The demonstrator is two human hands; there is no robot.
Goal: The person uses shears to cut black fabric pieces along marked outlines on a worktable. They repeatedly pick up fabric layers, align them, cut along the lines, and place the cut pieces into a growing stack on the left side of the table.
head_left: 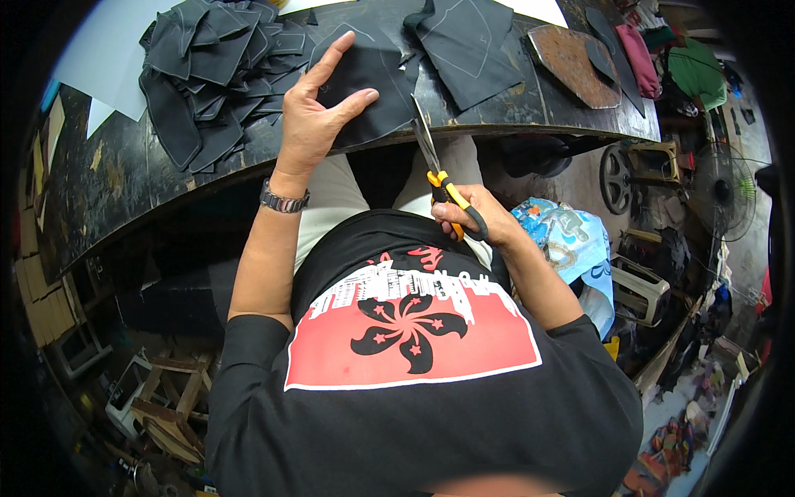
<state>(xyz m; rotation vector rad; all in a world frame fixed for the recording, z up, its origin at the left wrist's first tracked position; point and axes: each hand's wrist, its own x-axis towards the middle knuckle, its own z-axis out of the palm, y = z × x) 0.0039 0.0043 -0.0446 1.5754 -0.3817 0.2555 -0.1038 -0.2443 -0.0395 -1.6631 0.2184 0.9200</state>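
Observation:
My left hand, a watch on its wrist, hovers at the table's front edge with thumb and forefinger spread apart. A black sheet of material with a pale chalk line lies just beyond and beside it; I cannot tell whether the hand touches it. My right hand grips scissors by their yellow and black handles, low in front of the table edge. The blades point up and away, with their tips close to the sheet's right edge.
Cut black pieces lie heaped at the left of the dark worn table. Another marked black piece and a rusty brown plate lie to the right. Beyond the table's right end stands a fan; a blue patterned cloth is nearer.

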